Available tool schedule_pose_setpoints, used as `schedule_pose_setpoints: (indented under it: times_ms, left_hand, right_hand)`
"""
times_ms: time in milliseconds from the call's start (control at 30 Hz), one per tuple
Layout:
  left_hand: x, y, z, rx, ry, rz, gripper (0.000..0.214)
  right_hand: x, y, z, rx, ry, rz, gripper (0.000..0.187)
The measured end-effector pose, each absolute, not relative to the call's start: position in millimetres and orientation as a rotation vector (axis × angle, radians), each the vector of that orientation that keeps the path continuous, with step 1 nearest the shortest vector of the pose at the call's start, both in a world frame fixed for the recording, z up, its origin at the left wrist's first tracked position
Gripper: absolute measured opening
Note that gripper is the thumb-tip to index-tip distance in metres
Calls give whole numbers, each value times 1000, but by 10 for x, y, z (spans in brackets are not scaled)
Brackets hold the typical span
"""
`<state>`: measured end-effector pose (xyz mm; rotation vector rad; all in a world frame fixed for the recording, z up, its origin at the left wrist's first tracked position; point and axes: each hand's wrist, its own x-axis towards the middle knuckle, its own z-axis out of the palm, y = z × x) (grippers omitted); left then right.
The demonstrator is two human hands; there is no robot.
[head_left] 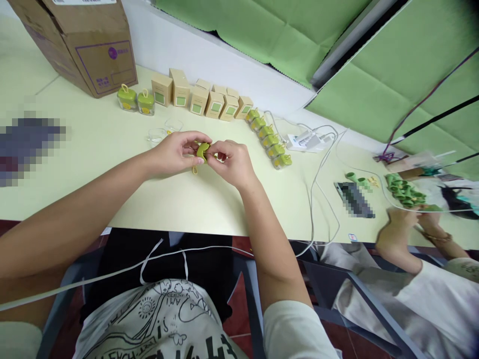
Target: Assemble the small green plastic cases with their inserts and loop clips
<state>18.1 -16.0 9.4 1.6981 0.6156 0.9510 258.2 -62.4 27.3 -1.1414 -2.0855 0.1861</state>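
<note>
Between my two hands, above the pale table, is a small olive-green lid [202,150]. My left hand [178,153] grips it from the left, thumb below and fingers behind. The fingers of my right hand [232,160] pinch at its right side; what exactly they hold there is hidden. A yellow-green loop [194,170] shows just under my left fingertips. Behind my left hand lie clear plastic pieces [157,134] with a small yellow part. Two green-lidded clear jars [127,98] with loop handles stand farther back.
Small cardboard boxes [180,89] line the wall beside a large carton [101,60]. A row of green-lidded jars [270,141] stands right of my hands. White cables cross from a power strip [305,141]. At right, a co-worker's hands [400,224] are near green pieces [406,192].
</note>
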Motion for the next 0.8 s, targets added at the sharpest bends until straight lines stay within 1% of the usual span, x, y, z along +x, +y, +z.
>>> schedule_pose_setpoints:
  times_ms: [200, 500, 667, 800]
  left_hand:
    - [184, -184, 114, 1682, 625, 953, 60]
    - [156, -198, 138, 1792, 677, 952, 55]
    - [172, -207, 138, 1774, 674, 943, 57]
    - [200, -174, 123, 1649, 660, 1000, 61]
  right_hand:
    - [2572, -623, 262, -1183, -2071, 224, 16]
    - [2581, -604, 218, -1140, -2092, 238, 19]
    - [2615, -588, 217, -1163, -2120, 253, 20]
    - [2648, -606, 253, -1116, -2084, 265, 28]
